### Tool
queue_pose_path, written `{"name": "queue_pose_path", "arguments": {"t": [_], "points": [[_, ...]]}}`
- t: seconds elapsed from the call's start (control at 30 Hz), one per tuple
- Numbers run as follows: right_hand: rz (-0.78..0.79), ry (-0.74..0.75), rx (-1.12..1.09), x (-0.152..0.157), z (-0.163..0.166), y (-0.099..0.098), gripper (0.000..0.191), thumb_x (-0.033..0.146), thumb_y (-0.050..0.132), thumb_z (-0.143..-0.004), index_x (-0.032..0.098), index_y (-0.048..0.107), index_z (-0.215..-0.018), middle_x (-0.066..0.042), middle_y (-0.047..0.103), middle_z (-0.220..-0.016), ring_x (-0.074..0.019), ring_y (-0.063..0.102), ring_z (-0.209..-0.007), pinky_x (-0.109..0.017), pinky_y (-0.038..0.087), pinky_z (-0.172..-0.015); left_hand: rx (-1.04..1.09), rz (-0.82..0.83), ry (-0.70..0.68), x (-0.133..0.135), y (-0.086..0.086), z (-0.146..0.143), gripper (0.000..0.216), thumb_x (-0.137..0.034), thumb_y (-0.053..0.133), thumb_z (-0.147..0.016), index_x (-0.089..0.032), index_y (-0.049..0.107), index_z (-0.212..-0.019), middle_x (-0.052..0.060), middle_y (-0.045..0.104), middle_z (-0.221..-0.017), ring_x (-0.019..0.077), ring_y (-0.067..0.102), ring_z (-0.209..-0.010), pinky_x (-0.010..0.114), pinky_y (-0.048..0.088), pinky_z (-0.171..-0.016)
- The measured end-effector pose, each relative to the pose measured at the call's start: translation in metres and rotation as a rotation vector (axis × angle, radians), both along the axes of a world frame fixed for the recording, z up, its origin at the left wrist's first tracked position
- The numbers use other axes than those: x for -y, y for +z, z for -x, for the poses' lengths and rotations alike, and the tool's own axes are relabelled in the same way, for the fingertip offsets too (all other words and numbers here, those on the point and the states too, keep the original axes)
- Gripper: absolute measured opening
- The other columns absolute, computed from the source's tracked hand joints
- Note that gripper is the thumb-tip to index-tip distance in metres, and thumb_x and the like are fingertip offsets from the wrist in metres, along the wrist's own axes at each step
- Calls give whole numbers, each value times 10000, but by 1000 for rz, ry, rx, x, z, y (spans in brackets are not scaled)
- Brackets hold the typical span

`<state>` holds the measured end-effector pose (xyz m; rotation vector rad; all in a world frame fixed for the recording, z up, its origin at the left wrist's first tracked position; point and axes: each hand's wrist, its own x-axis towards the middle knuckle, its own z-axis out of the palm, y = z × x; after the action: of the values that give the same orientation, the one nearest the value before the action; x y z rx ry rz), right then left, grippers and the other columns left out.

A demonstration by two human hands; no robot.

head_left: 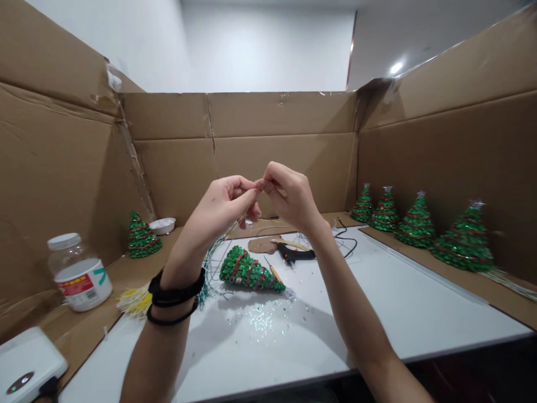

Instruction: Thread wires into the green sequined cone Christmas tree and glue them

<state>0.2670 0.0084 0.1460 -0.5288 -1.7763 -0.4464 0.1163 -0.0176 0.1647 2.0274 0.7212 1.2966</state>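
My left hand (235,198) and my right hand (289,193) are raised over the far half of the white board, fingertips pinched together and meeting. A thin pale strand (240,218) hangs below my left fingers. What sits between the right fingertips is too small to make out. Beneath my hands a small green glittery Christmas tree (247,270) lies on its side, wound with red garland, its silvery star (289,293) pointing right. Behind it lie a pointed tool with a wooden handle (276,273) and a black glue gun (296,254).
Several finished trees (419,221) stand along the right cardboard wall; another tree (141,238) stands at left near a white bowl (163,225). A lidded plastic jar (79,274), yellow-white strands (136,302) and a white device (29,364) occupy the left side. Loose glitter (264,322) covers the white board (310,347).
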Motion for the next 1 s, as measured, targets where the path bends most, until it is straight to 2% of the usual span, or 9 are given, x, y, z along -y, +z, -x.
{"name": "queue_pose_path", "arguments": {"t": [0.13, 0.4, 0.53, 0.63, 0.83, 1.0], "points": [[-111, -121, -23, -6, 6, -3, 271, 239, 355, -932, 196, 408, -670, 23, 393, -648, -91, 336, -563, -234, 275, -555, 45, -5, 36, 1, -2, -5, 163, -288, 629, -759, -131, 587, -743, 10, 604, -533, 89, 535, -434, 182, 388, -363], [-194, -207, 11, -34, 8, -18, 287, 232, 375, -926, 195, 473, -659, -4, 428, -670, -127, 386, -611, -279, 319, -626, 52, 19, 57, -8, -4, -8, 88, -193, 580, -733, -141, 569, -663, -4, 586, -507, 78, 516, -414, 181, 379, -367], [-275, -251, 18, -42, 6, -18, 300, 218, 351, -933, 194, 466, -657, 0, 428, -653, -126, 378, -598, -270, 304, -610, 22, 51, 51, -14, -4, -6, 135, -246, 590, -740, -144, 553, -660, -12, 571, -487, 65, 488, -383, 167, 369, -361], [-262, -269, 49, -35, 7, -13, 287, 231, 358, -939, 193, 467, -676, 3, 450, -656, -123, 409, -615, -260, 305, -607, -6, 64, 67, -13, -2, 1, 161, -287, 613, -741, -137, 563, -715, -13, 580, -510, 65, 509, -420, 155, 370, -381], [-121, -104, 124, -17, 13, -5, 219, 191, 372, -931, 188, 468, -734, 17, 476, -677, -95, 433, -615, -229, 324, -588, -50, 80, 137, -5, 8, 21, 113, -246, 626, -734, -142, 583, -725, -37, 535, -470, 54, 478, -414, 149, 347, -393], [-128, 16, 38, -12, 19, -7, 220, 183, 403, -911, 190, 423, -692, 35, 430, -647, -75, 383, -570, -212, 317, -551, -73, 57, 75, 1, 10, 26, 111, -243, 610, -749, -140, 585, -714, -43, 519, -466, 44, 441, -393, 155, 329, -394]]}}
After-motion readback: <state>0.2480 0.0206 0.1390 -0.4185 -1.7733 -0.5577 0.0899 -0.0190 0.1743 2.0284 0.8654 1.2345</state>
